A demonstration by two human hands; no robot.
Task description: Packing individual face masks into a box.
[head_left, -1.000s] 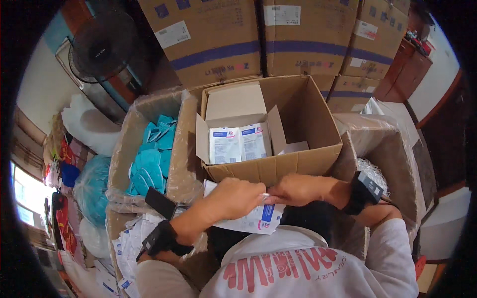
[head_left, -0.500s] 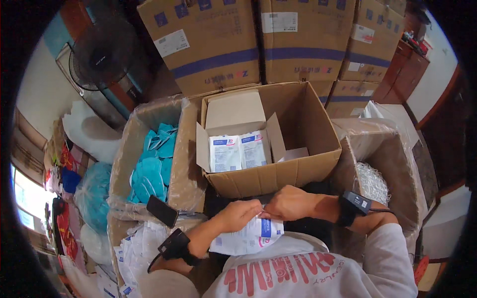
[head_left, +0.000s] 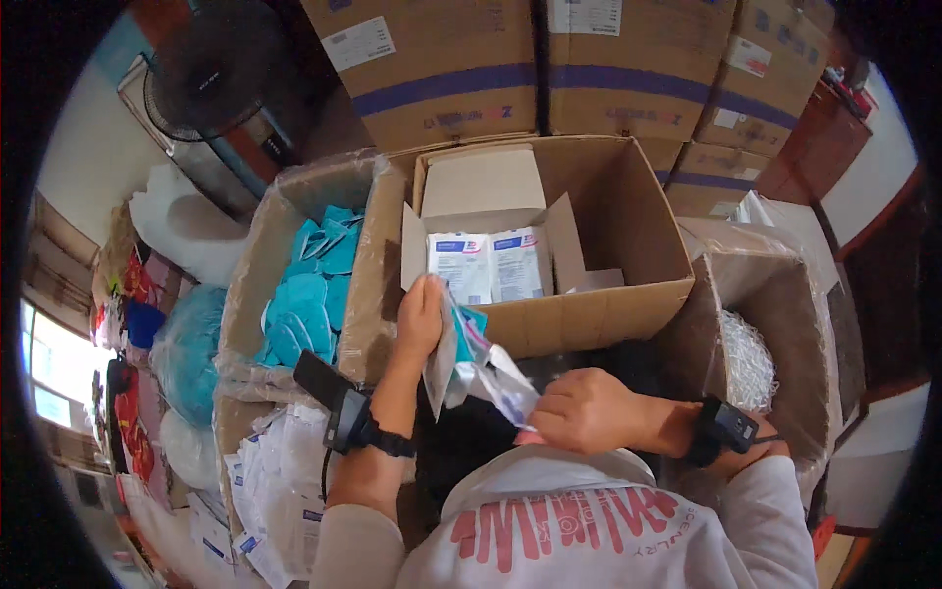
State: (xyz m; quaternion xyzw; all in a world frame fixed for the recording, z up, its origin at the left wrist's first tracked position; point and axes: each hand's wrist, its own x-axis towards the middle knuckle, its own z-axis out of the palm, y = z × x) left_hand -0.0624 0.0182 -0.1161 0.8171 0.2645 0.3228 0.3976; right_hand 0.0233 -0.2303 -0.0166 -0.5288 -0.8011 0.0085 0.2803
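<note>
A white packet (head_left: pixel 441 365) with blue print stretches between my two hands, with something flat and teal (head_left: pixel 473 322) showing at its edge. My left hand (head_left: pixel 422 316) grips the packet's upper left side, in front of the open cardboard box. The narrower end, silvery white and twisted, runs into the closed fingers of my right hand (head_left: pixel 585 408), low before my chest. A small white carton (head_left: pixel 481 182), flaps raised, sits inside the cardboard box (head_left: pixel 579 319). It holds two visible stacks of similar packets (head_left: pixel 521 263), standing side by side.
Flat teal pieces (head_left: pixel 304 304) fill a plastic-lined box at left. Below it lie loose white packets (head_left: pixel 285 481). A dark phone (head_left: pixel 319 379) rests near my left wrist. White strands (head_left: pixel 750 363) lie in the right-hand box. Large sealed cartons (head_left: pixel 446 74) stand behind.
My left hand has moved up and forward with the packet, and my hands are farther apart. The packet, earlier flat at my chest, is now stretched between them with teal showing.
</note>
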